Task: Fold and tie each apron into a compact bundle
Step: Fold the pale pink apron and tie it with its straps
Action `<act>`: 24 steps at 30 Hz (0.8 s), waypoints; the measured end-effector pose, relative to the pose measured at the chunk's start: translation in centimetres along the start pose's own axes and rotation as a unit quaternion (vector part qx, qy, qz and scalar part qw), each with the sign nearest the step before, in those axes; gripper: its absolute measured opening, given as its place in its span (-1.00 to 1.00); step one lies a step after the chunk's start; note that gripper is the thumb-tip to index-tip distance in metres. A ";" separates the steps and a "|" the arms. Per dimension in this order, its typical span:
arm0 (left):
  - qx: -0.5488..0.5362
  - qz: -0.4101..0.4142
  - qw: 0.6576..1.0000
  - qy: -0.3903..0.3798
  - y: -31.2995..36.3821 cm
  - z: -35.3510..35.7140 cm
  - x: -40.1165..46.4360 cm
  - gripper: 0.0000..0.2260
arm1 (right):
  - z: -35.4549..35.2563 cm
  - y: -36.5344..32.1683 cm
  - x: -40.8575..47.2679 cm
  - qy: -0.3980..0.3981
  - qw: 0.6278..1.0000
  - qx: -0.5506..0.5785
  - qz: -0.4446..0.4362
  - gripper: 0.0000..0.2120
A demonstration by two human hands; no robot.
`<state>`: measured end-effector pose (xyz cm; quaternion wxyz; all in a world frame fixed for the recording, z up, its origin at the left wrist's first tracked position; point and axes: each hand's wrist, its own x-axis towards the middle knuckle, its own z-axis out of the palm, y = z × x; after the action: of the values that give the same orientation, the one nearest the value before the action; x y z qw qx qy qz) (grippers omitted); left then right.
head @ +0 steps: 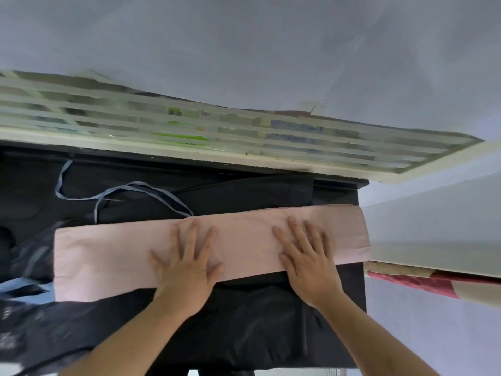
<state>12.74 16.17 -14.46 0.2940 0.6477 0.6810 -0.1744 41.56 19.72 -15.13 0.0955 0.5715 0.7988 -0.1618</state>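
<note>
A pale pink apron [108,256] lies folded into a long flat strip across a dark table [336,335]. My left hand [188,260] presses flat on the strip near its middle, fingers spread. On the strip's right part my right hand [307,260] lies flat too, fingers spread. A thin blue strap [151,189] loops loosely over the dark cloth behind the strip and meets its far edge.
Dark fabric [244,316] covers the table under and around the strip. A louvred window [217,131] runs along the far edge. Blue cloth [24,290] shows at the left. A red-patterned cloth [423,280] hangs beyond the table's right edge.
</note>
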 end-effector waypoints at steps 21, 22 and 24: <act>0.033 0.016 0.997 -0.060 -2.3 -1.4 0.4 -0.03 | -1.9 4.9 -0.5 0.143 0.547 0.594 0.573 -0.89; 0.034 0.018 0.997 -0.061 -2.3 -1.4 0.4 -0.03 | -2.1 5.0 -0.6 0.160 0.568 0.572 0.571 -0.86; 0.033 0.018 0.997 -0.061 -2.4 -1.5 0.3 -0.03 | -2.5 4.6 -1.1 0.192 0.605 0.543 0.550 -0.80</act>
<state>10.08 17.11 -13.84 0.3162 0.6576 0.6438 -0.2303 46.37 21.07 -13.13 -0.3171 0.8679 0.0997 -0.3692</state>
